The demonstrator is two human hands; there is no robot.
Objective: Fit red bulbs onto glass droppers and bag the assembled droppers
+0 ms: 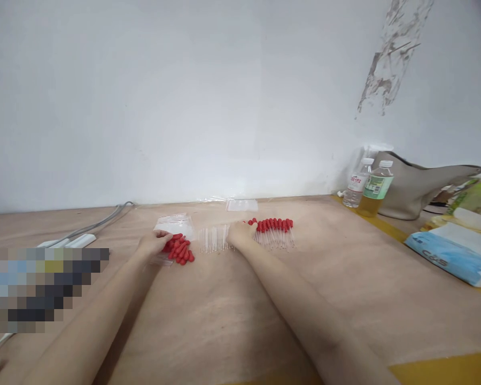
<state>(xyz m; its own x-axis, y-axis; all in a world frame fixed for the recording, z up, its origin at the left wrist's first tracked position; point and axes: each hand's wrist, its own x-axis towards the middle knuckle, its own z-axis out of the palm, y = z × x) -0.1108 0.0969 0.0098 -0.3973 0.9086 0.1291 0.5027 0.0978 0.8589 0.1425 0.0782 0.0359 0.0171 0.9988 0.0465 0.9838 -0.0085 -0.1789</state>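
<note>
My left hand (154, 243) reaches far out over the wooden table (224, 321) and rests, fingers curled, on a heap of red rubber bulbs (181, 249) spilling from a clear plastic bag (175, 223). My right hand (240, 234) is closed between a row of bare clear glass tubes (213, 239) and a row of finished droppers with red bulbs (276, 231). A red bulb shows at its fingertips. What either hand grips is too small to see clearly.
Another clear bag (242, 205) lies by the wall. Two plastic bottles (369, 184), a beige bag (420, 187) and a blue tissue pack (452, 256) stand at the right. White cables and a power strip (70, 240) lie at the left.
</note>
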